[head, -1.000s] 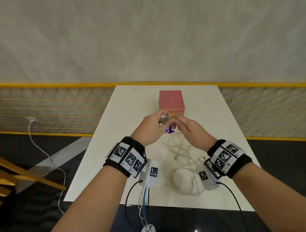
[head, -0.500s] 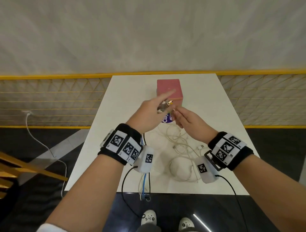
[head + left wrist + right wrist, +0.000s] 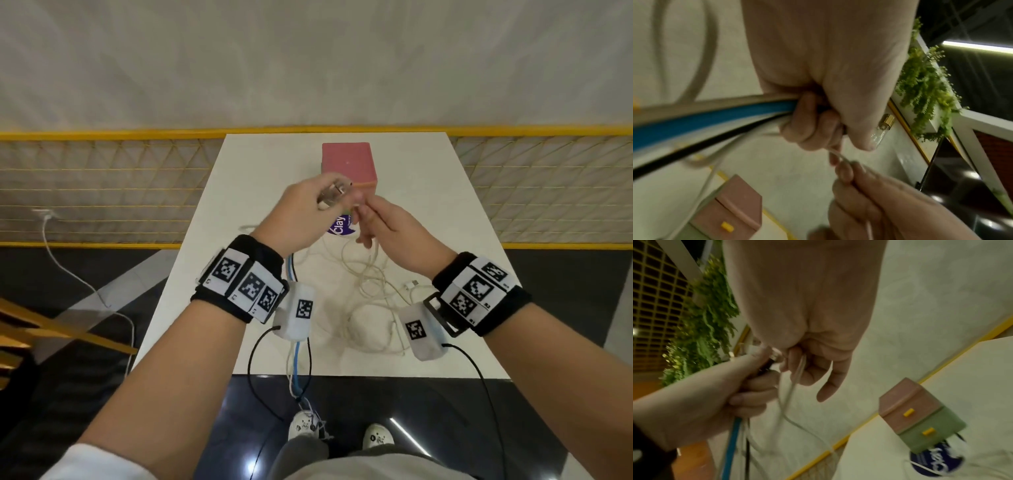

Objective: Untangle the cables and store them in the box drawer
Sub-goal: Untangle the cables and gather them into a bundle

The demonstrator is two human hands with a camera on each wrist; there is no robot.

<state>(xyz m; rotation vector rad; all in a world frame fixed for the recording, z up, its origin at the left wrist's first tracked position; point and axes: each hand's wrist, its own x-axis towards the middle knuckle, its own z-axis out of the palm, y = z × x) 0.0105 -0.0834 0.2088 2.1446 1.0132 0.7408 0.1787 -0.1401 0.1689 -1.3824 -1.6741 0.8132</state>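
A small drawer box [image 3: 347, 161], pink on top with a green lower drawer [image 3: 931, 431] and yellow handles, stands at the table's far middle. Both hands are raised just in front of it. My left hand [image 3: 337, 197] grips a bundle of blue, black and white cables [image 3: 715, 113], and a clear gold-tipped plug [image 3: 882, 129] sticks out past the thumb. My right hand [image 3: 361, 219] pinches a thin white cable [image 3: 797, 368] right beside the left fingers. A loose tangle of white cables [image 3: 370, 294] lies on the white table [image 3: 212, 274] below.
A round blue "Clay" labelled item [image 3: 340, 226] lies in front of the box, partly hidden by the hands. Yellow mesh railing [image 3: 102, 188] borders the table's far side. The held cables hang over the table's near edge [image 3: 298, 370]. Another white cable [image 3: 85, 284] trails on the floor at left.
The left index finger, stretched out half a second ago, has curled back over the plug. Both hands stay together before the box, and the right fingers have shifted along the white cable.
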